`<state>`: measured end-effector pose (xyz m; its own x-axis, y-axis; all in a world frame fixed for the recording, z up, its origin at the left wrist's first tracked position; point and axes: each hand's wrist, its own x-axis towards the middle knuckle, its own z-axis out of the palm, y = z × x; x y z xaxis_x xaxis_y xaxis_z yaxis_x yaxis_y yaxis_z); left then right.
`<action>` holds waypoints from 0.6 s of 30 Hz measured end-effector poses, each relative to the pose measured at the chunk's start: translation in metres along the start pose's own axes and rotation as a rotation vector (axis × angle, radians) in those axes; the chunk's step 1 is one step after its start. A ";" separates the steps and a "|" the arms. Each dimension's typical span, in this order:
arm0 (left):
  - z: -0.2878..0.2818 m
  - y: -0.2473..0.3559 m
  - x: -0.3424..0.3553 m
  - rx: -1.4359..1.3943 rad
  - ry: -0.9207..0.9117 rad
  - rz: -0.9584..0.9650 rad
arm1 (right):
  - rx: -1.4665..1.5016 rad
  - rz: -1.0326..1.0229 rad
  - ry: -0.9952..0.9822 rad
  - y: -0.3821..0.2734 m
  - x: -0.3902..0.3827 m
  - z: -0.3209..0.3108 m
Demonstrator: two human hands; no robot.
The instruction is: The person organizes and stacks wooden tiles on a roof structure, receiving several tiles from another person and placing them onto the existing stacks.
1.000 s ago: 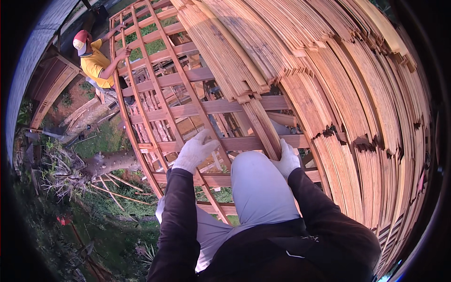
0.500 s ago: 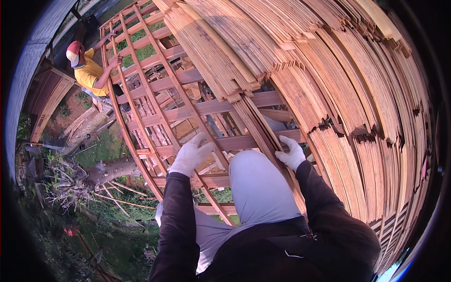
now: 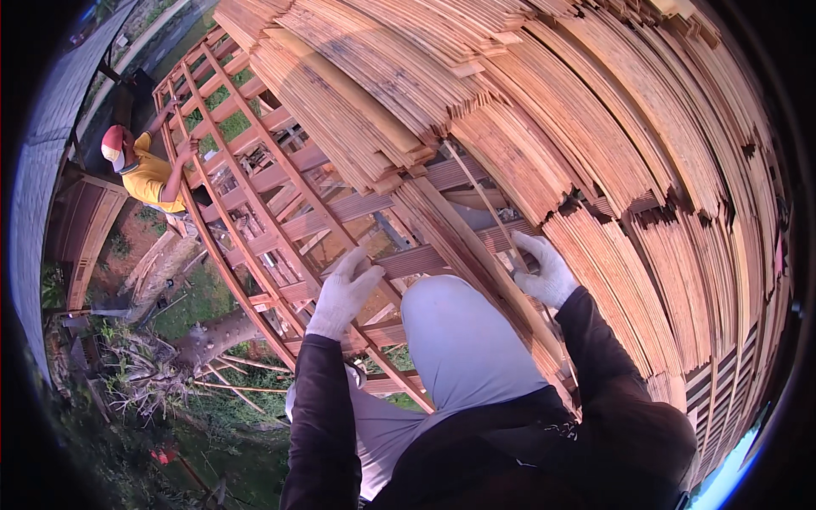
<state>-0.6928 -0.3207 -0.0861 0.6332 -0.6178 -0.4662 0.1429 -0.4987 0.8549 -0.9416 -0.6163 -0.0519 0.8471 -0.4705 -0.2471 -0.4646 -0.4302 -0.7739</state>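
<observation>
Evidently, both gloved hands are hanging above the roof frame, one on each side of the person's grey-clad knee (image 3: 463,336). On the left, the left hand (image 3: 345,293) is curving half open, thumb standing apart from the fingers, and seems to be holding nothing; it is hovering near a long batten (image 3: 306,189), though whether the fingertips are touching it I cannot tell. On the right, the right hand (image 3: 546,272) is bending its thumb and fingers around a thin wooden strip (image 3: 478,191), which is running between them; how firmly they are closing on it I cannot tell. That strip is slanting from the far side toward the near right, its far end lying close to the overlapping slats (image 3: 527,153) that are covering the right side. Loose boards (image 3: 442,229) are lying between the knee and the strip, crossing a wide beam (image 3: 416,260). At the far left, a co-worker (image 3: 149,178) in a yellow shirt is placing both hands on the outer edge of the grid, while a tree trunk (image 3: 217,337) is showing below.
</observation>
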 end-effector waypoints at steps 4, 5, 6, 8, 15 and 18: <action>0.044 0.064 -0.020 -0.700 -0.154 0.152 | 0.088 -0.340 -0.051 -0.066 0.015 -0.005; 0.058 0.081 -0.029 -0.830 -0.185 0.224 | 0.088 -0.450 -0.078 -0.089 0.018 -0.004; 0.067 0.098 -0.036 -0.959 -0.221 0.299 | 0.118 -0.476 -0.127 -0.108 0.018 0.000; 0.071 0.133 -0.052 -0.868 -0.050 0.294 | 0.129 -0.545 -0.182 -0.144 0.023 0.008; -0.001 0.155 -0.103 -0.958 0.331 0.585 | 0.325 -0.248 -0.015 -0.099 0.029 0.003; -0.049 0.145 -0.133 -0.937 0.404 0.722 | -0.364 0.139 -0.175 -0.017 0.027 0.012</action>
<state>-0.7192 -0.2812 0.1115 0.9566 -0.2567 0.1376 0.0471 0.6026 0.7966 -0.9079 -0.6117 -0.0523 0.7863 -0.4193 -0.4539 -0.6119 -0.6303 -0.4778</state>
